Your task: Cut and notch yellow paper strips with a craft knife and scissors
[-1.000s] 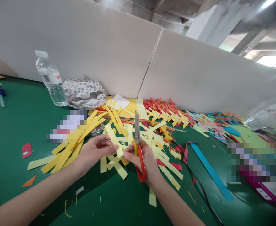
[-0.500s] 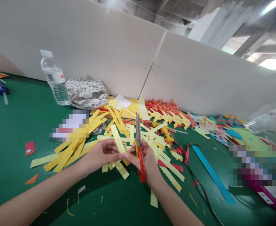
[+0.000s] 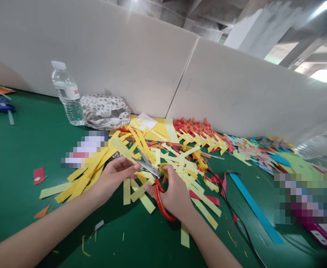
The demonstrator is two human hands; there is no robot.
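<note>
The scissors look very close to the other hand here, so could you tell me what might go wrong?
The open blades of the scissors in the right hand point at the left hand, which pinches the yellow strip; its fingertips could be nicked. The thin strip could also bend, making a crooked cut.

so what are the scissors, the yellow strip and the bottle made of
Scissors: shiny grey blades, likely steel; glossy red handles, probably plastic. Yellow strip in the left hand: thin, matte, flat-cut, looks like paper or light card. Bottle: clear and ribbed with a white cap, apparently plastic.
</note>
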